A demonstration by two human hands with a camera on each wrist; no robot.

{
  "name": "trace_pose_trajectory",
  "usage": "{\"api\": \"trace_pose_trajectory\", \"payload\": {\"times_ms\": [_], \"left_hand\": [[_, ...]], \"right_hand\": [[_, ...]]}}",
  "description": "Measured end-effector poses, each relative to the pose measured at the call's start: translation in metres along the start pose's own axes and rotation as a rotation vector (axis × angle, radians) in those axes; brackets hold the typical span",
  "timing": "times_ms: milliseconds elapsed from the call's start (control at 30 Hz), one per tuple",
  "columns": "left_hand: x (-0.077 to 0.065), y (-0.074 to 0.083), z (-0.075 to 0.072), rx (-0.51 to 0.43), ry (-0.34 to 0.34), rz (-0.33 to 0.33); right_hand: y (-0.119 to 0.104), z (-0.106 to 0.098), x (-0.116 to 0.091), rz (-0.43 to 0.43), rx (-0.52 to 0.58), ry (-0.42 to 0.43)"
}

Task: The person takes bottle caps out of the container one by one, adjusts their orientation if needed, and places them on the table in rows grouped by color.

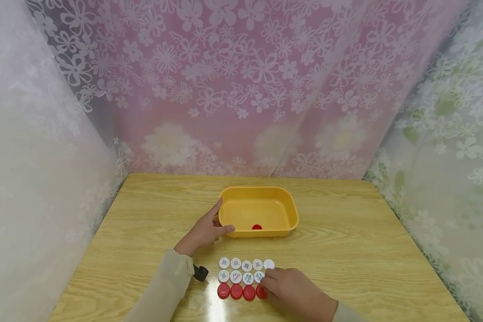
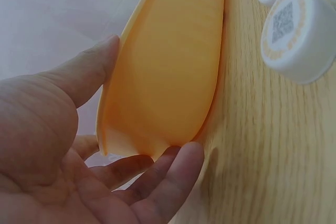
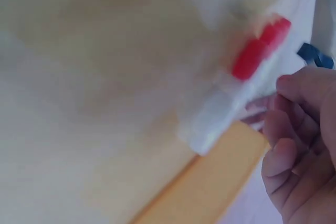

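My left hand (image 1: pixel 206 230) holds a yellow plastic basin (image 1: pixel 259 234) by its left end. In the left wrist view, the thumb presses the rim and the fingers curve round the end wall. One red bottle cap (image 1: pixel 257 226) lies inside the basin at the near wall. In front of it, several white bottle caps (image 1: pixel 247 266) stand in two rows, with a row of red caps (image 1: pixel 236 291) nearest me. My right hand (image 1: pixel 291 286), fingers loosely bent, is at the right end of these rows and partly covers a red cap. Nothing shows between its fingers (image 3: pixel 278 163) in the right wrist view.
The wooden table (image 1: pixel 346 250) carries everything. Floral curtains (image 1: pixel 241 89) hang behind it and along both sides. A small black device (image 1: pixel 201 273) sits at the left wrist, left of the caps.
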State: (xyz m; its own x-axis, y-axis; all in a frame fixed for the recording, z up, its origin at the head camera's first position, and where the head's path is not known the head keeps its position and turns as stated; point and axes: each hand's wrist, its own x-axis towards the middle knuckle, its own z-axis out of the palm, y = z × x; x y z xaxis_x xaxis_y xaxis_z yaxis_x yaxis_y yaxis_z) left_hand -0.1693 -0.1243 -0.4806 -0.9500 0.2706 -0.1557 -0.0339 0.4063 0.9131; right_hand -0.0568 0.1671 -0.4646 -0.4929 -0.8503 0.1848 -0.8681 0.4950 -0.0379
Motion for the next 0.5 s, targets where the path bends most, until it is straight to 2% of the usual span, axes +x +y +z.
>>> {"api": "trace_pose_trajectory", "payload": {"times_ms": [167, 233, 400, 500], "left_hand": [[-0.001, 0.002, 0.0, 0.007, 0.006, -0.007], [-0.001, 0.003, 0.0, 0.017, 0.006, -0.012], [-0.002, 0.003, 0.001, 0.017, 0.004, -0.019], [-0.003, 0.004, 0.001, 0.012, 0.005, -0.018]], "right_hand": [[0.016, -0.022, 0.015, 0.038, -0.021, 0.12], [0.027, -0.033, 0.024, 0.051, -0.037, 0.138], [0.058, -0.057, 0.052, 0.105, -0.14, 0.111], [0.077, -0.063, 0.07, 0.17, -0.144, 0.086]]}}
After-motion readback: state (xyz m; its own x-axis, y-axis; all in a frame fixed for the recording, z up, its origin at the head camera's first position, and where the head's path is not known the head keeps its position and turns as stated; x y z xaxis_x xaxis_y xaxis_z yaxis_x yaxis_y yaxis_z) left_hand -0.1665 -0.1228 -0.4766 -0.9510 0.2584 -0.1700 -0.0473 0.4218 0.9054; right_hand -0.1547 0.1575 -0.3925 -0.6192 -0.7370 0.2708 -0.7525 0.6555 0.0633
